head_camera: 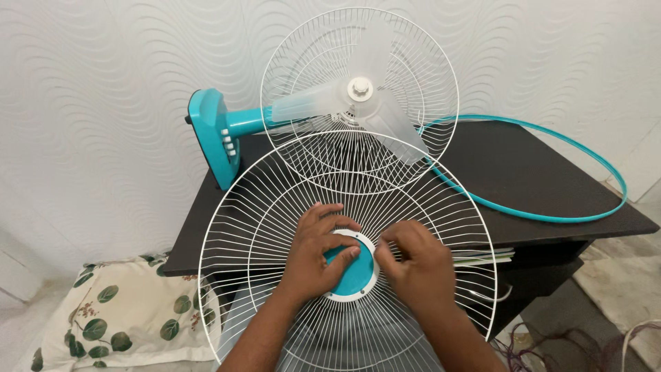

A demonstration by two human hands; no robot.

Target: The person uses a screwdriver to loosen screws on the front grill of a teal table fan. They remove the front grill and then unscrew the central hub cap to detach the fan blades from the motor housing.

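Both forearms come up from the near edge and meet at the middle of a white wire fan guard [275, 207], a big round grille of thin spokes standing tilted between the person and the bench [523, 179]. At its hub sits a teal centre disc [358, 272] ringed in white. The left hand [317, 255] lies over the left part of that disc, fingers spread and curled, thumb pressing on the teal face and fingertips resting on the white ring and the wires just above it. The right hand [413, 265] is at the disc's right edge, fingers bunched narrow and pinching at the rim of the ring; what they pinch, if anything, is too small to tell. The two hands are just beside each other, nearly touching over the hub.

Farther off, on the dark bench, a teal fan body [220, 134] lies on its side, its base to the left against the patterned white wall. Its rear wire guard [427, 76] faces the camera with pale translucent blades [303, 107] and a white hub cap [360, 88] at the centre. The near guard overlaps the lower edge of the far one. A teal rim band [551, 213], a thin hoop, lies on the bench to the right, reaching from beside the rear guard past the bench's right edge.

Down at the near left, a cushion printed with green leaves [117, 317] rests on the floor. At the near right, a tangle of wires [551, 341] lies on the floor beside the bench.
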